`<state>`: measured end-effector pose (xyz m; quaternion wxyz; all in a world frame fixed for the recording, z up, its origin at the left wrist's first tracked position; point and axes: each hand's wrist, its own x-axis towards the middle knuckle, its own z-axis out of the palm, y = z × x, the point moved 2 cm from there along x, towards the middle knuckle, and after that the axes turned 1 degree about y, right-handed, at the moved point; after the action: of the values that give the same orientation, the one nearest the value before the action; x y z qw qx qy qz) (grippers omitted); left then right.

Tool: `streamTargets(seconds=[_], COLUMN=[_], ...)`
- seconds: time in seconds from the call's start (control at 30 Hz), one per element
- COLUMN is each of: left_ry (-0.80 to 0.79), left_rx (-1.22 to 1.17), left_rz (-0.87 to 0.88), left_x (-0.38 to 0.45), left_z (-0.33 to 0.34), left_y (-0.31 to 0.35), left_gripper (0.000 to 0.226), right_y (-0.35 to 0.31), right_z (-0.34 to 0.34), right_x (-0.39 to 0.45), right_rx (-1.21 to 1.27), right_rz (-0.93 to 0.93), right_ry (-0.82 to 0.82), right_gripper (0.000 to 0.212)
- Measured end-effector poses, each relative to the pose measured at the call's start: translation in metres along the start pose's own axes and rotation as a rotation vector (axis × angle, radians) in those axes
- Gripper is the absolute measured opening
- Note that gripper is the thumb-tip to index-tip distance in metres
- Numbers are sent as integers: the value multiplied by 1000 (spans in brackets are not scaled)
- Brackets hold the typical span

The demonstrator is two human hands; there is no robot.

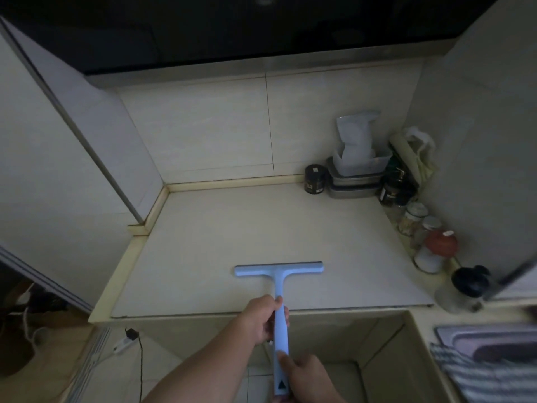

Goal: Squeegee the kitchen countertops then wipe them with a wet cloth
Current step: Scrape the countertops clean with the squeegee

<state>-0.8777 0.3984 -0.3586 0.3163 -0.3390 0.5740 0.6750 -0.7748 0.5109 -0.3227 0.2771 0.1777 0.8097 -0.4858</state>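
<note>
A light blue squeegee [279, 271] lies with its wide blade flat on the pale countertop [220, 228], near the front edge. Its long handle runs back toward me over the edge. My left hand [261, 319] grips the handle just behind the counter's front edge. My right hand [305, 373] holds the handle's lower end, thumb on top, near a dark triangle mark. A striped cloth [479, 370] lies at the lower right beside the sink.
Jars, stacked metal tins and a plastic tub [357, 170] crowd the back right corner. Several bottles and a red-lidded jar [438, 242] line the right wall. A dark-capped bottle [465, 286] stands by the sink [494, 338]. Cables lie on the floor at left.
</note>
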Motion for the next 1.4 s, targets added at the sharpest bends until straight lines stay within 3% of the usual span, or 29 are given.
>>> streamTargets(seconds=[0.2,0.37,0.6,0.87,1.2,1.4], left_ry=[-12,-80,-185,-159,-11,-6], left_rx=[-40,-58,-83,-13,242,280], left_rz=[19,72,77,49,106,46], left_x=[-4,6,53,115,148,124], left_z=[10,54,138,185,188,185], left_y=[-3,34,106,175,193,156], left_gripper=[25,24,25,21,12,11], right_y=[6,-4,-26,-59,-56,-28], right_z=[-21,-57,-125,-195,-191,-174], right_x=[-2,18,80,160,186,155], right_rx=[-21,57,456,590,618,542], right_rz=[-32,-78,-48,35,126,149], right_ry=[-35,49,146,187,123,92], right_gripper=[40,49,48,43,47,49])
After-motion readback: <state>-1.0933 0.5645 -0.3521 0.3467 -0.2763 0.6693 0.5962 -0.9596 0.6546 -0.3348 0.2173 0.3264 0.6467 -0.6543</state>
